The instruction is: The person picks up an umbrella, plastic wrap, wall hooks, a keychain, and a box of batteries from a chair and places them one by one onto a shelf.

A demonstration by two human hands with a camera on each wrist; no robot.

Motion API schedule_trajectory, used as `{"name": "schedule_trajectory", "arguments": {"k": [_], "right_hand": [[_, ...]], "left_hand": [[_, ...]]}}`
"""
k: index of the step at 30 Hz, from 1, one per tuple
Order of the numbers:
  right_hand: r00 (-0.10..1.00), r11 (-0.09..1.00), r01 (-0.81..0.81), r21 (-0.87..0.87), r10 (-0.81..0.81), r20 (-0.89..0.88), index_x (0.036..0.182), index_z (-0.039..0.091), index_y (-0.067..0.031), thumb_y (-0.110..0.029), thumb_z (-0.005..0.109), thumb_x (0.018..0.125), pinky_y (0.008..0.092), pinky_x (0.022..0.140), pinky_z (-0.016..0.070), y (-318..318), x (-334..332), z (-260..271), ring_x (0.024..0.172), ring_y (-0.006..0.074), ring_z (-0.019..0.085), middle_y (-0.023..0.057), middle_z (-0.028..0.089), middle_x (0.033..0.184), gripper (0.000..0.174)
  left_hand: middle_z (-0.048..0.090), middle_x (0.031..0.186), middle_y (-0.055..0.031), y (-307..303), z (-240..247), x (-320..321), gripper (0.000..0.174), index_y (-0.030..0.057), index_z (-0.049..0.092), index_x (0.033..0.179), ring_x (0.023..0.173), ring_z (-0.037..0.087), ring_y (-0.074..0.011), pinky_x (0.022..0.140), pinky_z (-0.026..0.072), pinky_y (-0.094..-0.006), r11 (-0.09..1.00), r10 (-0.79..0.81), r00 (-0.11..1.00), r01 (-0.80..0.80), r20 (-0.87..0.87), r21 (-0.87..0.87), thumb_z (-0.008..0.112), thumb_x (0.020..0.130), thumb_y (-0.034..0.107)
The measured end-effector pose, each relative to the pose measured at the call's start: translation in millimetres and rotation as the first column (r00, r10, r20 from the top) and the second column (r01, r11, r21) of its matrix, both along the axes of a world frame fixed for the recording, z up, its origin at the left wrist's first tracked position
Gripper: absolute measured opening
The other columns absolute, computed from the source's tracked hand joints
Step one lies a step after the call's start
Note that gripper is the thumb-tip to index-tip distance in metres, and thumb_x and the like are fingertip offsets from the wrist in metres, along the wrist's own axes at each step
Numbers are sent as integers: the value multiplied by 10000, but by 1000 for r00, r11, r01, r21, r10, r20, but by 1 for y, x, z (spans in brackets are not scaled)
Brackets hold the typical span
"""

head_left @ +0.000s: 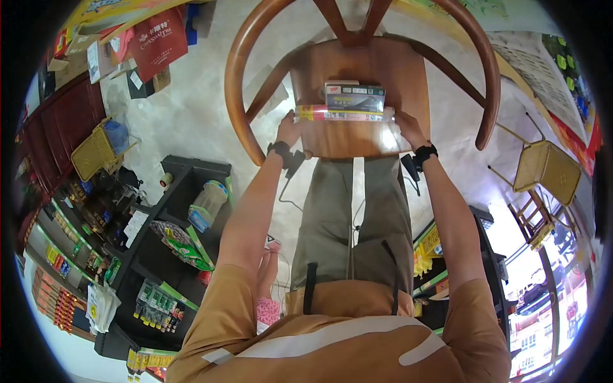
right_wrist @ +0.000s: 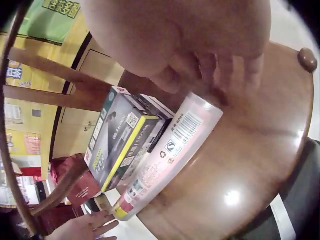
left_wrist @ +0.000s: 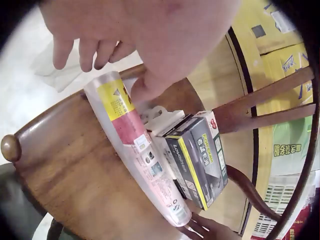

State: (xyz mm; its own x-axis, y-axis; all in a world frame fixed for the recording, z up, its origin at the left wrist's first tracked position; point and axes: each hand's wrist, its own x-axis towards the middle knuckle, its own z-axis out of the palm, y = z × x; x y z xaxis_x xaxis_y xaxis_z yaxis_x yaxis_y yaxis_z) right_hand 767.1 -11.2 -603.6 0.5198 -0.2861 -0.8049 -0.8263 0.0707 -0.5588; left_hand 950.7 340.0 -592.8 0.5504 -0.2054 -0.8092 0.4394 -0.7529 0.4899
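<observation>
A translucent plastic-wrapped roll (head_left: pixel 341 114) with a yellow, red and pale printed label lies across the seat of a wooden chair (head_left: pixel 345 142). My left hand (head_left: pixel 290 130) is at its yellow end; in the left wrist view the thumb (left_wrist: pixel 145 89) overlaps that end and the fingers stretch past it. At the opposite end is my right hand (head_left: pixel 412 127), its fingers (right_wrist: pixel 252 72) loosely extended beside the barcode end. Against the roll's far side sits a dark grey box (left_wrist: pixel 195 157) with a yellow stripe, stacked with other small boxes (right_wrist: pixel 157 107).
The chair's curved armrest (head_left: pixel 237 76) rings the seat. Dark shelves (head_left: pixel 169 223) with packaged goods stand to the left, more shelving to the right. A red bag (head_left: pixel 159 41) and cartons lie at the far left. A wicker stool (head_left: pixel 549 169) stands on the right.
</observation>
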Motion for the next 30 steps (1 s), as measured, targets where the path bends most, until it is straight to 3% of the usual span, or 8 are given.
{"name": "schedule_trajectory", "arguments": {"k": [4, 7, 10, 12, 15, 21, 23, 30], "right_hand": [[1000, 999, 18, 38, -18, 5, 1048, 663, 64, -307, 603, 956, 352, 771, 499, 9, -7, 10, 848, 229, 671, 112, 721, 913, 388], [1000, 995, 3, -95, 0, 27, 1025, 676, 62, -319, 625, 942, 343, 752, 500, 17, -32, -3, 822, 217, 673, 112, 723, 886, 394], [992, 989, 120, -85, -116, 49, 991, 711, 15, -359, 690, 925, 329, 748, 503, 25, -48, 38, 813, 179, 668, 89, 728, 876, 381], [994, 986, 93, -141, -85, 63, 994, 710, 15, -355, 707, 927, 312, 739, 498, 23, -59, 76, 791, 156, 643, 74, 721, 866, 375], [973, 970, 224, -97, -216, 84, 982, 705, 12, -326, 703, 944, 272, 713, 480, 23, -75, 140, 756, 109, 592, 44, 685, 814, 340], [909, 912, 396, -106, -374, 184, 972, 709, -16, -235, 708, 951, 225, 680, 455, 14, -125, 302, 733, 59, 559, -6, 664, 808, 219], [869, 884, 453, -112, -411, 275, 1003, 694, -13, -209, 692, 961, 228, 734, 484, 13, -153, 348, 787, 71, 599, 18, 677, 861, 201], [683, 748, 650, -135, -496, 537, 940, 702, -23, -149, 734, 931, 215, 711, 465, 28, -196, 520, 793, 48, 584, -19, 669, 841, 131]], "left_hand": [[684, 1221, -149, -3, 10, -4, 556, -63, 559, 1342, 1127, 636, -207, 999, 462, -317, 996, 80, 997, -81, -11, -42, 664, 886, 236], [703, 1101, -90, 5, 19, -22, 414, -40, 655, 1223, 1017, 624, -149, 924, 471, -286, 963, 233, 972, -236, -40, -126, 672, 893, 211], [709, 1028, -64, 48, -4, -54, 375, -24, 681, 1161, 942, 628, -129, 826, 487, -276, 997, 21, 993, -13, 114, -74, 685, 896, 241], [715, 968, -55, 52, 27, -65, 357, -5, 692, 1138, 870, 636, -125, 739, 497, -278, 990, 64, 992, -49, 109, -134, 690, 896, 256], [728, 895, -57, 19, 142, -56, 319, 4, 722, 1089, 778, 649, -131, 664, 510, -281, 974, 187, 982, -188, -19, -127, 715, 886, 251], [752, 891, -66, -14, 257, -37, 246, -22, 752, 1016, 819, 670, -92, 741, 532, -258, 935, -177, 965, 227, 195, -273, 744, 899, 194], [758, 887, -128, -41, 313, -16, 303, -22, 750, 988, 807, 716, -168, 750, 548, -291, 884, -340, 928, 370, 152, -286, 739, 889, 264], [756, 933, -62, -162, 500, 40, 238, -41, 737, 1068, 855, 673, -86, 765, 539, -251, 565, -425, 788, 615, 445, -549, 747, 908, 135]]}}
